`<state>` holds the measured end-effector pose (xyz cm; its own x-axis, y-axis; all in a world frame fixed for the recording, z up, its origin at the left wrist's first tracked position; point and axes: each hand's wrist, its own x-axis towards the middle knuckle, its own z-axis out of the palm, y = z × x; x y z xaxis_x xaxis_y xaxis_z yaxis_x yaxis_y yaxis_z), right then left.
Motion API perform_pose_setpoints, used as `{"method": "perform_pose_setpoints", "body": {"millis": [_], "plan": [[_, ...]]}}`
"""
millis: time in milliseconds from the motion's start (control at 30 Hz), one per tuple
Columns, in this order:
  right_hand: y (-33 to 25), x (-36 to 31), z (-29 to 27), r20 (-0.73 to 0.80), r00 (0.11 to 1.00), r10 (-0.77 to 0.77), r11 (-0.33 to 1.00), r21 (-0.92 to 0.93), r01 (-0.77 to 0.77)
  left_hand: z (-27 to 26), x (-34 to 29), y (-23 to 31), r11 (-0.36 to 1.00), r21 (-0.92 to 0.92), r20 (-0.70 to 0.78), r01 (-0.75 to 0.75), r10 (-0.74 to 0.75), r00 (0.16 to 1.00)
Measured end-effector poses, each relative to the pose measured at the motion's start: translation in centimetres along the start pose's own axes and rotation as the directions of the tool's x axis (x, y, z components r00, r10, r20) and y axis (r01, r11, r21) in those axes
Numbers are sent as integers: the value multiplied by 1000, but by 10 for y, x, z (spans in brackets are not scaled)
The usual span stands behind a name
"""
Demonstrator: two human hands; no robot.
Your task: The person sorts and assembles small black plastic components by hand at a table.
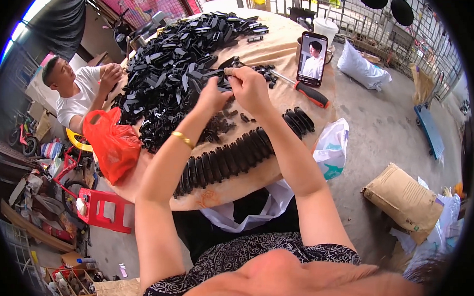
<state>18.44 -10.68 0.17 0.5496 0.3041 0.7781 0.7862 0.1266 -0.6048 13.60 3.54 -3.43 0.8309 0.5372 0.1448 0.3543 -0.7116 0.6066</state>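
Both hands meet over the near part of the table, in front of a heap of black plastic parts (166, 75); the left hand (213, 98) is bent inward, its thumb raised and its fingers curled, nearly closed on a small black piece (224, 86) between the two hands; the right hand (249, 90) comes from the other side, index finger and thumb drawn together in a pinch on the same piece; its exact outline cannot be told against the dark heap behind; a gold bracelet (183, 139) circles the left wrist; below the hands, a long curved row of black parts (226, 160) stands side by side along the table's near edge, passing beneath the right forearm, with a shorter group (298, 122) of similar parts at its right end; a screwdriver (313, 95) with a red and black handle lies right of the hands, near an upright phone (312, 59) whose screen shows a person in white; a white cup (325, 30) with a straw stands behind the phone; a red plastic bag (112, 146) sits at the table's left edge, beside a co-worker in a white shirt (79, 101), whose hands are raised together; a red stool (104, 210) stands on the floor at lower left; a brown paper sack (402, 201) lies on the floor at right.
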Motion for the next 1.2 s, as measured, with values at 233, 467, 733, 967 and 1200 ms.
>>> {"method": "perform_pose_setpoints", "body": {"millis": [233, 467, 733, 967, 1200], "plan": [[-5, -5, 1, 116, 993, 23, 999, 21, -26, -67, -56, 21, 646, -680, 179, 348, -314, 932], [-13, -15, 10, 197, 980, -11, 999, 32, 5, -67, -75, 6, 459, -844, 243, 278, -137, 960], [-27, -18, 10, 163, 986, -26, 991, 135, 4, -68, -96, 15, 368, -917, 141, 154, -63, 988], [-40, -21, 12, 607, 743, 282, 615, 480, -626, -79, -116, 20, 182, -962, -222, -203, -94, 970], [-52, -22, 10, 507, 837, 206, 646, 572, -505, -87, -135, 21, 726, -677, -206, -124, -25, 978]]}}
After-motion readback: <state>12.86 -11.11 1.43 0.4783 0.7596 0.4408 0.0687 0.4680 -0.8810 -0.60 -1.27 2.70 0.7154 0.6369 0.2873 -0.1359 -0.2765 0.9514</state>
